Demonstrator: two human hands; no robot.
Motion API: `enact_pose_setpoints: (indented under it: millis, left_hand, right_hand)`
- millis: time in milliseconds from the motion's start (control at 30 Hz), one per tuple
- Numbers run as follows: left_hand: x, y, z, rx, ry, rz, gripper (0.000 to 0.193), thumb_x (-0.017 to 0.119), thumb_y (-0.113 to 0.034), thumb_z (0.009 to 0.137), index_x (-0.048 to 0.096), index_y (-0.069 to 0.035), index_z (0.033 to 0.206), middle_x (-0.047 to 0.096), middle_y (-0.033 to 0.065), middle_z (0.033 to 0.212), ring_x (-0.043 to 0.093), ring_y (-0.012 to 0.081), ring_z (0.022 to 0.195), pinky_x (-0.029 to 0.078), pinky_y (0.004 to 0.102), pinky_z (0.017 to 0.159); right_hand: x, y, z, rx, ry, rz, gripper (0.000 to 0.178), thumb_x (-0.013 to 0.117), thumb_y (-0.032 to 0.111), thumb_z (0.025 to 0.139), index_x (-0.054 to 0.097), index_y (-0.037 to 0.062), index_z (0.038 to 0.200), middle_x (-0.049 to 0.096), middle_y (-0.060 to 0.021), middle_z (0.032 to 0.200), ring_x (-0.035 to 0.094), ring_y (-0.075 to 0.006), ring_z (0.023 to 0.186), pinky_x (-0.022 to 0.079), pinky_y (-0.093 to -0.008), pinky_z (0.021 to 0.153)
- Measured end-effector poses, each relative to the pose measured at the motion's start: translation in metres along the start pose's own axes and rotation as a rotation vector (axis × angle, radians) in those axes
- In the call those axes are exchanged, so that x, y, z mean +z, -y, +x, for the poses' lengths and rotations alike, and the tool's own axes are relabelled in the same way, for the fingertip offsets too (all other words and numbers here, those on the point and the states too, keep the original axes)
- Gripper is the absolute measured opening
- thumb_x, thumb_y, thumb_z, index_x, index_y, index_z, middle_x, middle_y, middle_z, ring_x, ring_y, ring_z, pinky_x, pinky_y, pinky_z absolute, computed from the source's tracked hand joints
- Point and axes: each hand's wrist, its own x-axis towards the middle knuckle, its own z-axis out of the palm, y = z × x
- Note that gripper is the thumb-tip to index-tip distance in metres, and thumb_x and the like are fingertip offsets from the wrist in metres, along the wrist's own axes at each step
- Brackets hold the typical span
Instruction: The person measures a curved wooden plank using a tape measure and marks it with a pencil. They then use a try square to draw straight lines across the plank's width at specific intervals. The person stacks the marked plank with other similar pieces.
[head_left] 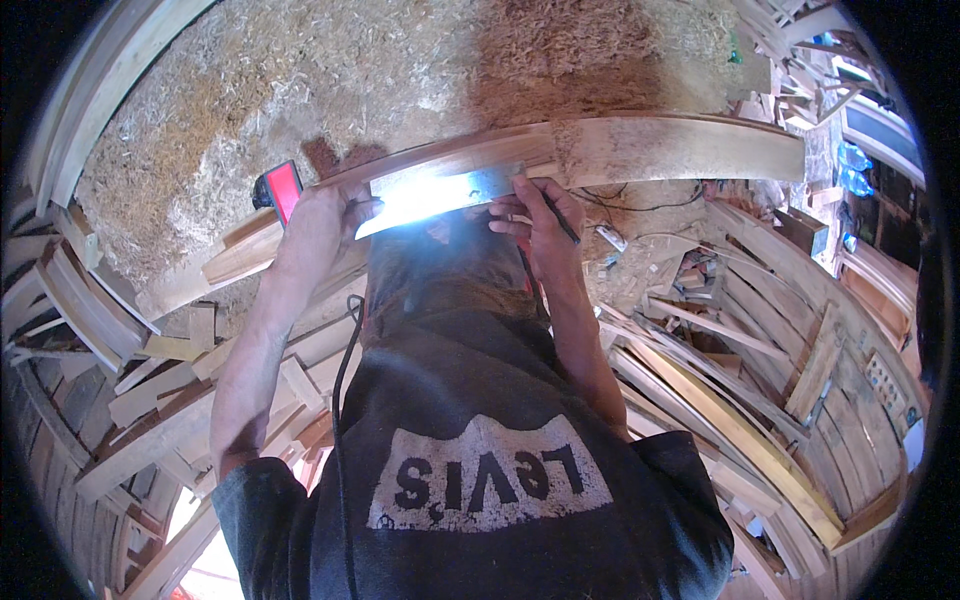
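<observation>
A long, gently curved wooden board [680, 148] lies crosswise in front of me. Against its near edge is a shiny flat metal plate [425, 203], partly washed out by glare, so its exact kind is unclear. My left hand [322, 222] is closed on the plate's left end, thumb toward the plate. Just beyond that hand is a red and black object [284, 190], partly covered. At the plate's other end, my right hand [545, 212] has a thin dark pencil-like stick [562, 220] between its fingers. Its fingertips are close to the plate and the board.
Wood shavings [240, 90] cover the ground ahead. Another board [235, 262] sticks out below my left hand. Scrap wood [160, 395] is piled at left, and long planks [735, 430] lie at right. A dark cable [650, 207] runs near the board; a cord [340, 420] hangs along my shirt.
</observation>
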Motion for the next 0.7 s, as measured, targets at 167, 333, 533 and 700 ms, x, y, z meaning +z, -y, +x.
enact_pose_setpoints:
  millis: [167, 333, 533, 700]
  left_hand:
    - [0.0005, 0.0043, 0.0013, 0.104, -0.032, 0.032, 0.028, 0.072, -0.024, 0.102, 0.069, 0.001, 0.09, 0.047, 0.013, 0.063, 0.046, 0.0231, 0.057, 0.042, 0.0421, 0.057]
    - [0.0, 0.0029, -0.0015, 0.067, -0.031, -0.066, 0.026, 0.072, -0.023, 0.102, 0.07, 0.001, 0.092, 0.044, 0.0075, 0.063, 0.043, 0.0146, 0.057, 0.037, 0.0385, 0.054]
    - [-0.0041, 0.002, -0.0025, 0.062, 0.005, -0.088, 0.021, 0.072, -0.019, 0.101, 0.071, 0.001, 0.094, 0.046, 0.0053, 0.064, 0.041, 0.0132, 0.058, 0.037, 0.0373, 0.054]
    - [-0.0011, 0.0074, -0.0015, 0.069, 0.005, -0.116, 0.021, 0.071, -0.018, 0.102, 0.071, 0.002, 0.093, 0.046, 0.006, 0.064, 0.043, 0.0138, 0.059, 0.038, 0.0374, 0.055]
  right_hand:
    - [-0.001, 0.0006, -0.0008, 0.004, -0.006, -0.023, 0.027, 0.071, 0.023, 0.104, 0.067, -0.0038, 0.107, 0.075, -0.0169, 0.091, 0.077, -0.0226, 0.083, 0.068, -0.0337, 0.069]
    - [-0.004, 0.0006, 0.0016, 0.025, -0.003, -0.063, 0.031, 0.074, 0.026, 0.102, 0.068, -0.004, 0.107, 0.076, -0.0171, 0.092, 0.077, -0.0228, 0.082, 0.068, -0.0337, 0.069]
    - [-0.0031, 0.005, 0.0016, 0.017, 0.016, -0.077, 0.032, 0.075, 0.025, 0.1, 0.069, -0.0051, 0.106, 0.076, -0.0182, 0.094, 0.078, -0.0232, 0.083, 0.068, -0.0337, 0.069]
    - [-0.0022, 0.0068, 0.0016, 0.031, 0.013, -0.081, 0.031, 0.075, 0.024, 0.1, 0.069, -0.0051, 0.105, 0.076, -0.0184, 0.093, 0.078, -0.0231, 0.082, 0.067, -0.0335, 0.068]
